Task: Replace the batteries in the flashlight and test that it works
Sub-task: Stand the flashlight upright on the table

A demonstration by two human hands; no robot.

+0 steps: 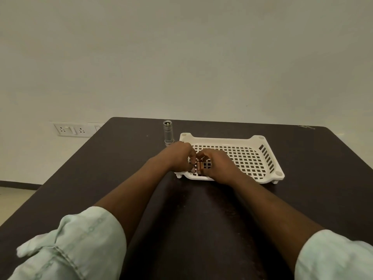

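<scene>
Both hands (198, 161) pinch batteries (200, 166).

From my feed, most of the upper view was a plain, off-white wall (181, 53), unmarked and evenly lit with a soft, slightly greenish cast and no hard shadows. A dark brown table (314, 158) with rounded far corners ran from the wall toward the camera, its top matte and lightly scuffed near the middle. Low on the wall at the left I saw a white socket-and-switch panel (69, 129), partly cut off by the table's edge. Below it a dark skirting strip (18, 184) met a pale floor (12, 205) at the far left.
</scene>
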